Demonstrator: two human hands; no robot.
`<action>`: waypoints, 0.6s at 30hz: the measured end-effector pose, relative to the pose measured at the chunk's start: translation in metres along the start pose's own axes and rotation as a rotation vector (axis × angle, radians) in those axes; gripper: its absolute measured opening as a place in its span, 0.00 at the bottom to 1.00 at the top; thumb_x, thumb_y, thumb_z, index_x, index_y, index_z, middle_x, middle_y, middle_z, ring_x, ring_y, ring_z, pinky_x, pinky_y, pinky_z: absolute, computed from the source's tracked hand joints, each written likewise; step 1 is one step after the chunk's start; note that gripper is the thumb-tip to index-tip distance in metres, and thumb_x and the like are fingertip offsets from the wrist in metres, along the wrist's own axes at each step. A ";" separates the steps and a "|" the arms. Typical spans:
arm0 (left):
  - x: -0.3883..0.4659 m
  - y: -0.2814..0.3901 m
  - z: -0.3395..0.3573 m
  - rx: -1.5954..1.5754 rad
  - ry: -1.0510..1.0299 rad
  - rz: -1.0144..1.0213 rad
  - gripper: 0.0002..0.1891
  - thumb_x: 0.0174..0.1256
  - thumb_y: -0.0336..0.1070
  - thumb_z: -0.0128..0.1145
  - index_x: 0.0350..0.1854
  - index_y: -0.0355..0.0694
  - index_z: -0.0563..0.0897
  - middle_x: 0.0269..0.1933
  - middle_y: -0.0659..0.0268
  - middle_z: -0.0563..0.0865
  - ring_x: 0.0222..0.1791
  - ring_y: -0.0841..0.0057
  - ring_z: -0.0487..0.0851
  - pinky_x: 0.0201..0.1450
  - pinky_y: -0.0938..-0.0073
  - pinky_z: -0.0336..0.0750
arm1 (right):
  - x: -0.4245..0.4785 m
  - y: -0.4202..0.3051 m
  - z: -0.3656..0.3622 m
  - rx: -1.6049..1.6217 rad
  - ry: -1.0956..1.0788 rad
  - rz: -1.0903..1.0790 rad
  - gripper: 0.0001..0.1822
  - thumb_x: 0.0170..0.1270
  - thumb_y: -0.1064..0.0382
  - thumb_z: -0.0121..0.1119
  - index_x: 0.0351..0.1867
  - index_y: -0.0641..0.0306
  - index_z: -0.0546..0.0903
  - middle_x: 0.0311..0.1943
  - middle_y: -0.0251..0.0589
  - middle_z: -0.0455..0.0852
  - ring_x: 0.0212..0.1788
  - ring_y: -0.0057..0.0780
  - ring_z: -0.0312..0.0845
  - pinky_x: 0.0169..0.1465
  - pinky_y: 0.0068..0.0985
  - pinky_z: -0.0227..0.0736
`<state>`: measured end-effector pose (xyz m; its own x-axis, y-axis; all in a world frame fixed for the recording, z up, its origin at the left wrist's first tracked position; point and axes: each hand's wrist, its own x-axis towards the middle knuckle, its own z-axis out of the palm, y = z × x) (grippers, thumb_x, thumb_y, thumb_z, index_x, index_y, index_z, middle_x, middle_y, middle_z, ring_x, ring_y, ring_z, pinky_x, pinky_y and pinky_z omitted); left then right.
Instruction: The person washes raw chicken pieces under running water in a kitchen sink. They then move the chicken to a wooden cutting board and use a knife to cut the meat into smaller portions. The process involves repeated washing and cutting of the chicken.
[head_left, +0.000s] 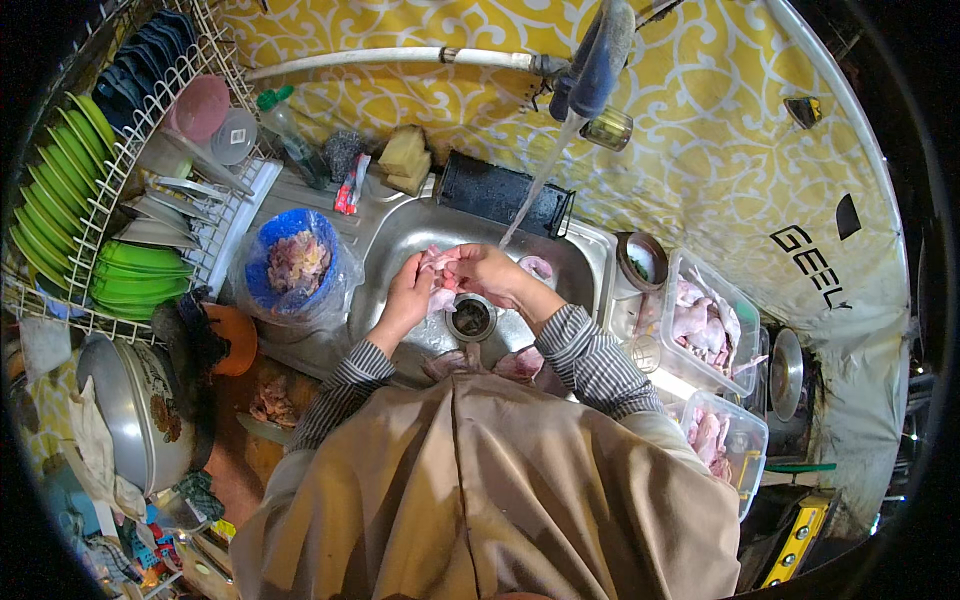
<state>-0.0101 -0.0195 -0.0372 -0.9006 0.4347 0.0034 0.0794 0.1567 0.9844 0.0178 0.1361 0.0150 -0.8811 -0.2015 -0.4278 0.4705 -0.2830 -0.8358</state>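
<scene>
Over the stainless steel sink (390, 247), my left hand (405, 300) grips a piece of raw poultry (441, 300) from its left side. My right hand (484, 274) closes on the same piece from the right, its fingers meeting the left ones. Part of the meat hangs below the fingers, near the drain (471, 318). Water runs from the tap (592, 82) in a stream (536, 187) that lands just beyond my right hand. More raw pieces (520, 365) lie at the sink's near side, partly hidden by my clothing, and a small one (536, 267) lies on the right.
A blue bowl (279, 300) in plastic holds meat scraps. Clear tubs (742, 300) of raw poultry stand on the right. A wire dish rack (142, 150) with green plates (56, 202) is on the left. Behind the sink are a black rack (502, 193), sponges (406, 159) and a bottle (296, 142).
</scene>
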 end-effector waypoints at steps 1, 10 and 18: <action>0.000 0.001 0.001 0.055 0.043 0.031 0.14 0.65 0.36 0.42 0.49 0.34 0.69 0.39 0.67 0.77 0.38 0.83 0.73 0.43 0.81 0.68 | -0.002 -0.004 -0.001 -0.058 -0.024 -0.007 0.09 0.62 0.65 0.48 0.38 0.67 0.74 0.28 0.34 0.77 0.28 0.19 0.72 0.33 0.18 0.69; -0.002 0.022 -0.005 -0.033 -0.172 0.010 0.14 0.65 0.40 0.41 0.41 0.35 0.74 0.31 0.62 0.78 0.30 0.79 0.74 0.36 0.77 0.69 | -0.027 -0.047 -0.021 -0.651 0.230 -0.202 0.09 0.56 0.62 0.57 0.27 0.66 0.79 0.14 0.29 0.73 0.16 0.15 0.65 0.16 0.18 0.58; -0.010 0.037 -0.024 0.190 -0.278 0.082 0.16 0.65 0.42 0.40 0.35 0.33 0.74 0.25 0.61 0.77 0.26 0.76 0.73 0.32 0.74 0.68 | -0.009 -0.030 -0.033 -0.167 0.172 -0.027 0.13 0.59 0.59 0.54 0.18 0.58 0.70 0.13 0.25 0.62 0.12 0.14 0.53 0.15 0.17 0.48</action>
<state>-0.0082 -0.0397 0.0038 -0.7392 0.6734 0.0080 0.2489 0.2622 0.9324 0.0098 0.1776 0.0319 -0.8950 -0.0293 -0.4451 0.4451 -0.1239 -0.8869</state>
